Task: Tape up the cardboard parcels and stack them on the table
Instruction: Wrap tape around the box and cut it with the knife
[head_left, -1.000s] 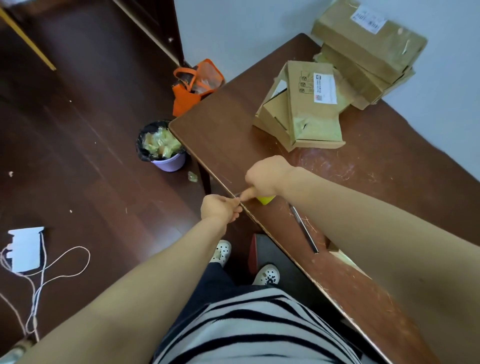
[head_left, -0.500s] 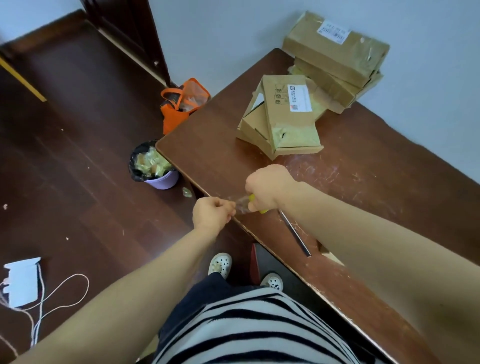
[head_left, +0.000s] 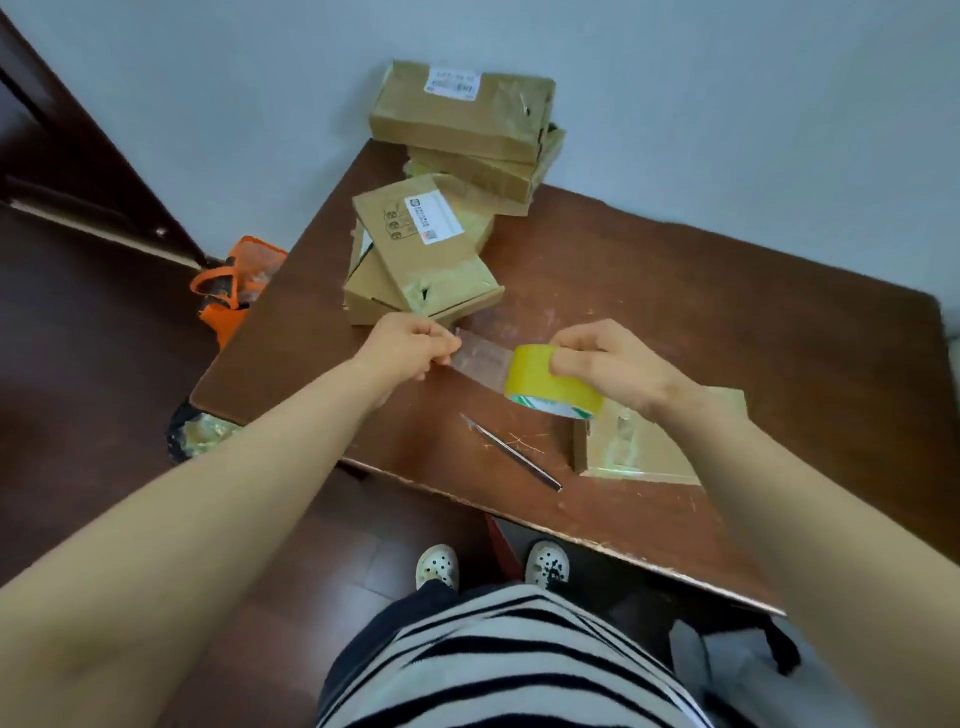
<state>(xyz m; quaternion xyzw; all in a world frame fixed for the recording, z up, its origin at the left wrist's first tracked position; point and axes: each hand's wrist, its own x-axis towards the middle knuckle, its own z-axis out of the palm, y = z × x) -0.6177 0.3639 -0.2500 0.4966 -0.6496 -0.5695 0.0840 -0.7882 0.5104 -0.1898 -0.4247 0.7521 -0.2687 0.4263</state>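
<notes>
Above the scuffed wooden table (head_left: 727, 312), right hand (head_left: 608, 366) fingers clamp the yellow tape roll (head_left: 550, 382), left hand (head_left: 410, 345) fingers pinch its glossy clear strip (head_left: 480, 358).

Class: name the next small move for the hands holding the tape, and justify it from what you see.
Probably carry the strip to the parcel just beyond the left hand and press its free end down. The left hand pinches that end, the right hand grips the tape roll, and the strip hangs taut, stuck to nothing.
</notes>
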